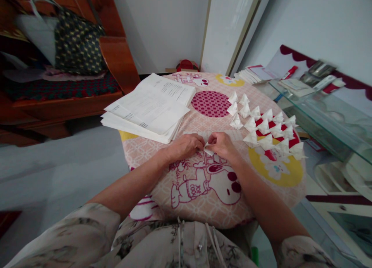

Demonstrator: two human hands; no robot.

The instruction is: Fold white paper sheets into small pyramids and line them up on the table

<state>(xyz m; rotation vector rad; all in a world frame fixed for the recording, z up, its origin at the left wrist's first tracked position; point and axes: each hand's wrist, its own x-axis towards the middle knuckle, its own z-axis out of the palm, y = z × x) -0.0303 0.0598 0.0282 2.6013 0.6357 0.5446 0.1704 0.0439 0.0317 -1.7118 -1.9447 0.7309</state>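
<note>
Both of my hands meet over the near middle of the round table, around a small piece of folded white paper (208, 151). My left hand (190, 144) has its fingers curled and pressed against the paper's left side. From the right, my right hand (221, 144) pinches the same paper between thumb and fingers. Part of the paper is hidden under the fingertips. To the right stand several pointed folded paper pieces (264, 126) in loose rows. A stack of printed paper sheets (154, 101) lies at the back left of the table.
A patterned cloth (186, 206) covers the table. At the right is a glass shelf (343, 124) with small items on it. A wooden bench (116, 62) holding a dark patterned bag (78, 43) stands at the left. A white wall (162, 27) rises behind.
</note>
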